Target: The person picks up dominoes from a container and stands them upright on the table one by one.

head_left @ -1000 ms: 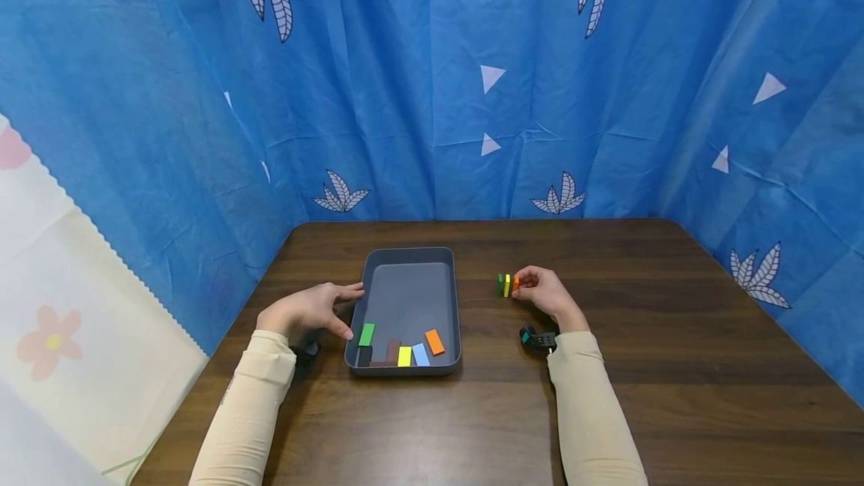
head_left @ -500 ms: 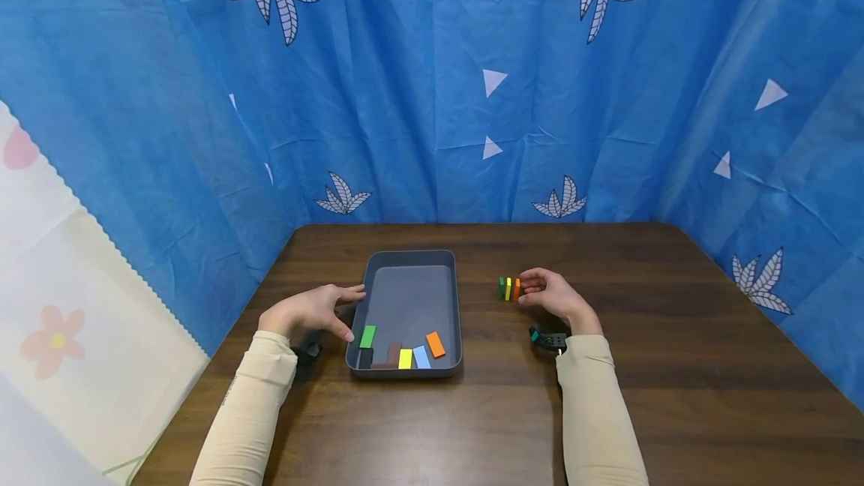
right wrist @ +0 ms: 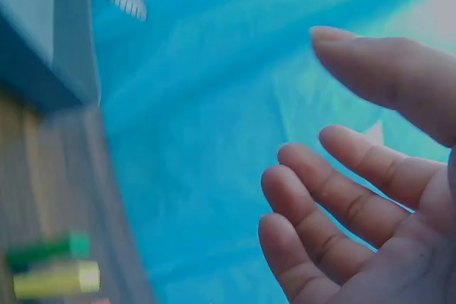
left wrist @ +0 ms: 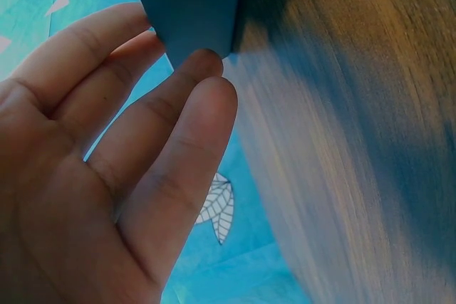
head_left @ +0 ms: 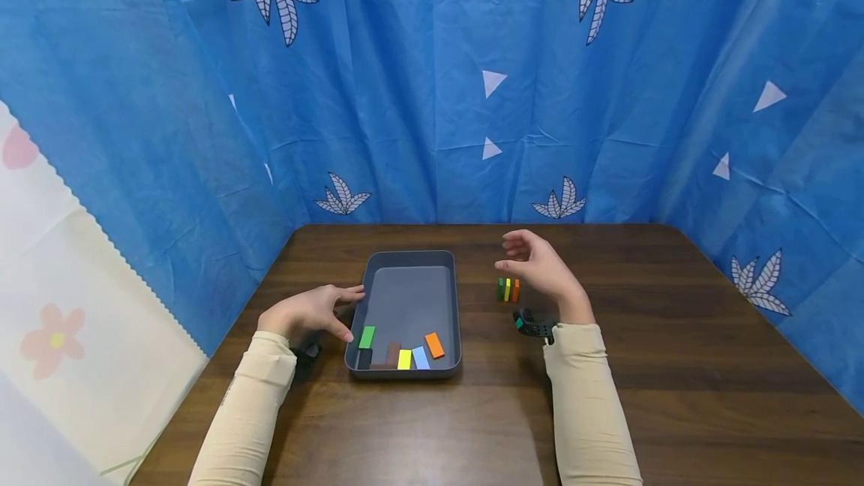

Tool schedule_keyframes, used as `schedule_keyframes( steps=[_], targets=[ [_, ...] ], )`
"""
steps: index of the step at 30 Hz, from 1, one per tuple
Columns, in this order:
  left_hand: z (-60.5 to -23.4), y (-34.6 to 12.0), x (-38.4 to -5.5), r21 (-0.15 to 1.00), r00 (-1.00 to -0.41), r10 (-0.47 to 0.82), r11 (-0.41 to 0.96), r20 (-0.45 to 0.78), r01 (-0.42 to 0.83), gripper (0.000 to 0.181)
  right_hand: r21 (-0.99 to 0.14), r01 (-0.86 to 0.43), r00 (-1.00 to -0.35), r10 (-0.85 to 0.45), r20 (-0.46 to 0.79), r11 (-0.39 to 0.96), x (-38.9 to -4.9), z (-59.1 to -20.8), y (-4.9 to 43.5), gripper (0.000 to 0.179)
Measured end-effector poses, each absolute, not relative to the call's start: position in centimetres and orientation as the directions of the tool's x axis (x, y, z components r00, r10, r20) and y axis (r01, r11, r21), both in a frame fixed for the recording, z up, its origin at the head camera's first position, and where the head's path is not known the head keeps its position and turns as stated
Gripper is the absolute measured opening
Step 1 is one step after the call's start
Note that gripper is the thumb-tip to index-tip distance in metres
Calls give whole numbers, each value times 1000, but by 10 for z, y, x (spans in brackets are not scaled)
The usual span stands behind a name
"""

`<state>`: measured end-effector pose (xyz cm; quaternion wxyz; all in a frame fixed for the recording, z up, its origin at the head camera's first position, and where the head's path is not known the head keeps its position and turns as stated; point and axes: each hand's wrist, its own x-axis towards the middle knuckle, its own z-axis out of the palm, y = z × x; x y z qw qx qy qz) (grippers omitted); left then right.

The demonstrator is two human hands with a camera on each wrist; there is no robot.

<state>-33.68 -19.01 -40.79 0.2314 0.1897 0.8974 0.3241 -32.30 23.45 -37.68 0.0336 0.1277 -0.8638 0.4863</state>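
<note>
My left hand (head_left: 313, 311) rests against the left wall of a grey tray (head_left: 457, 313); in the left wrist view its fingertips touch the tray's outer side. Raised above the table, my right hand (head_left: 540, 265) holds nothing, its thumb and fingers spread apart. Just below it a green block (head_left: 500, 289), a yellow block (head_left: 508, 289) and an orange block (head_left: 516, 290) stand upright in a row, slightly apart. Inside the tray's near end lie a green block (head_left: 367, 337), a black one, brown ones, a yellow block (head_left: 404, 359), a light blue block (head_left: 421, 358) and an orange block (head_left: 435, 345).
The brown wooden table (head_left: 648, 366) carries the tray left of centre. A blue curtain (head_left: 432, 96) with leaf prints hangs behind its far edge, and a pale flowered cloth (head_left: 81, 306) hangs at the left.
My right hand has let go of the orange block at the row's right end and risen up and away from it. The left hand and tray have stayed put.
</note>
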Motion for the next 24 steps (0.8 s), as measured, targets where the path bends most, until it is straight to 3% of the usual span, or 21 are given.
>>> schedule_keyframes(
  steps=[9, 24],
  targets=[
    [-409, -189, -337, 672, -817, 491, 718, -303, 182, 96, -820, -386, -908, -329, 258, 422, -325, -357, 181, 48],
    [-407, -190, -340, 663, -823, 477, 729, -309, 173, 99, -843, -415, -809, -562, 170, 343, -355, -359, 94, 39]
  ],
)
